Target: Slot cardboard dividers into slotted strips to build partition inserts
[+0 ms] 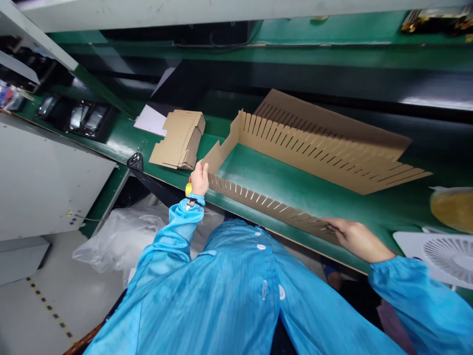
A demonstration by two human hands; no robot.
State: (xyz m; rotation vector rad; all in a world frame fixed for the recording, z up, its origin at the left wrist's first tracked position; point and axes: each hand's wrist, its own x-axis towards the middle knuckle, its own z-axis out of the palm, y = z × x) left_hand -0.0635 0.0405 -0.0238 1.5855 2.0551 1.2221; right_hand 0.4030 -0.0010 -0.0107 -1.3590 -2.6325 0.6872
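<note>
A slotted cardboard divider [295, 143] stands on edge on the green workbench [254, 162], bent into a long frame with rows of slits along its upper edges. My left hand [200, 178] is closed on its near left corner. Farther right, my right hand [356, 240] pinches the right end of the near slotted strip. Behind the frame leans another brown cardboard panel [332, 123]; whether it joins the frame I cannot tell. Left of the frame lies a stack of folded cardboard pieces [177, 138].
A white fan [443, 254] and a round yellowish item [453, 207] sit at the right. White paper [151, 120] lies beside the stack. Black trays with wrapped items [79, 116] stand at the far left. Clear plastic bags [121, 236] hang below the bench edge. A shelf beam [221, 12] crosses above.
</note>
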